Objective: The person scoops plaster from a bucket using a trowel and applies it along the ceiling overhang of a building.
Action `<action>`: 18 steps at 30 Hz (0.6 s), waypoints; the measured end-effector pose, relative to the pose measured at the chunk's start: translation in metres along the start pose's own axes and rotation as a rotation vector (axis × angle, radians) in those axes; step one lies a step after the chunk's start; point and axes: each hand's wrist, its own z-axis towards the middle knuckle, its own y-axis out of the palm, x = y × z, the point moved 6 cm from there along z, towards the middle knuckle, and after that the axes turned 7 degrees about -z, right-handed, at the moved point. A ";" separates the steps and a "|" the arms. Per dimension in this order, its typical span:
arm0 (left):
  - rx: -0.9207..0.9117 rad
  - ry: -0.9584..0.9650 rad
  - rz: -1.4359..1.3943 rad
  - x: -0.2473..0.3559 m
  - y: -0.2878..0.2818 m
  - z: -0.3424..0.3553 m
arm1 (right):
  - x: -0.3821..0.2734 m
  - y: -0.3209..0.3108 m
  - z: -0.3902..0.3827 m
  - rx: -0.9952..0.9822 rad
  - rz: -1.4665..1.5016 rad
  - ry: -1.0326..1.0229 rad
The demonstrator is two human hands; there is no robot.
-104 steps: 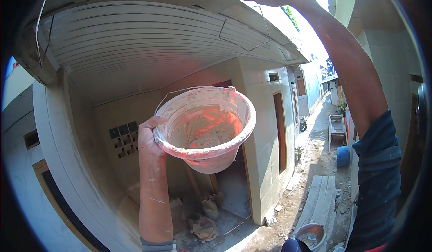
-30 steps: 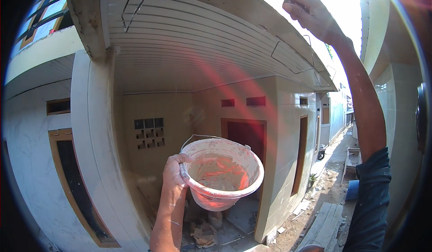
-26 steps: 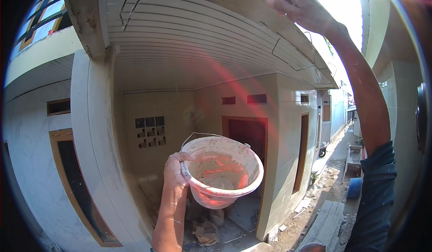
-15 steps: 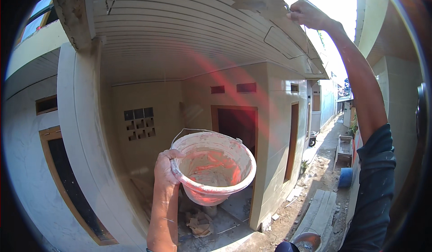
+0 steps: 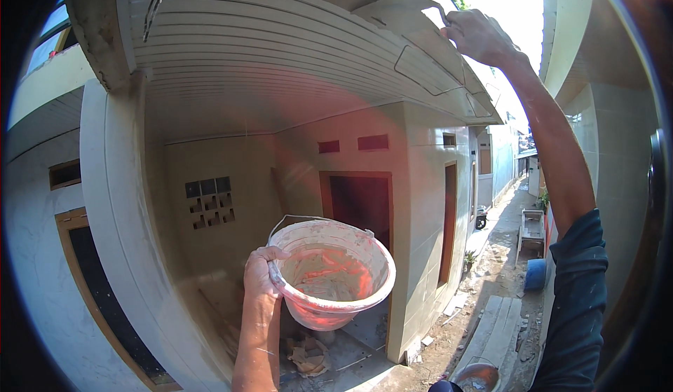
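My left hand point(image 5: 263, 269) grips the left rim of a plaster-smeared bucket point(image 5: 336, 315), its thumb over the edge. The bucket is tilted so that its inside shows, with pale wet-looking plaster point(image 5: 326, 273) on the bottom and walls. Its thin wire handle point(image 5: 298, 217) rests along the far rim. High at the upper right, my right hand point(image 5: 480, 36) is closed around the handle end of a grey trowel point(image 5: 403, 7). The trowel's broad blade lies against or just below the edge of the roof overhang point(image 5: 392, 31); whether it touches is unclear.
Slatted ceiling panels point(image 5: 259, 56) extend over a porch, beside a white pillar point(image 5: 116, 182). Bent wire point(image 5: 155, 7) hangs from above. Below right, planks point(image 5: 491, 332), a second container point(image 5: 477, 374) and a blue drum point(image 5: 535, 274) stand along a rubble-strewn alley.
My right hand has come slightly lower, and more of the trowel blade shows. The bucket sits a little lower in view, still in my left hand. The whole view has shifted slightly.
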 end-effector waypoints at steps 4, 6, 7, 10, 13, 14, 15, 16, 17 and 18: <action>-0.037 -0.065 -0.022 0.001 0.003 -0.004 | -0.042 -0.062 0.010 0.166 0.186 -0.066; 0.011 -0.023 -0.010 0.002 -0.008 0.002 | -0.047 -0.068 0.010 0.137 0.261 -0.068; 0.000 -0.028 -0.017 -0.002 -0.008 0.002 | -0.045 -0.073 0.007 0.255 0.316 -0.109; -0.003 -0.015 -0.029 -0.002 0.000 0.001 | -0.051 -0.080 0.003 0.325 0.380 -0.120; 0.005 -0.035 -0.042 -0.004 -0.007 0.005 | -0.067 -0.074 0.010 0.298 0.460 -0.218; 0.007 -0.031 -0.040 -0.004 -0.014 0.010 | -0.072 -0.072 0.015 0.300 0.464 -0.218; 0.030 -0.006 -0.035 -0.003 -0.021 0.014 | -0.078 -0.071 0.021 0.270 0.512 -0.228; 0.054 0.019 -0.031 -0.001 -0.027 0.014 | -0.084 -0.070 0.027 0.240 0.561 -0.239; 0.050 0.018 -0.028 -0.001 -0.025 0.014 | -0.087 -0.070 0.030 0.229 0.587 -0.272; 0.035 0.017 -0.021 -0.002 -0.022 0.013 | -0.085 -0.067 0.035 0.231 0.585 -0.269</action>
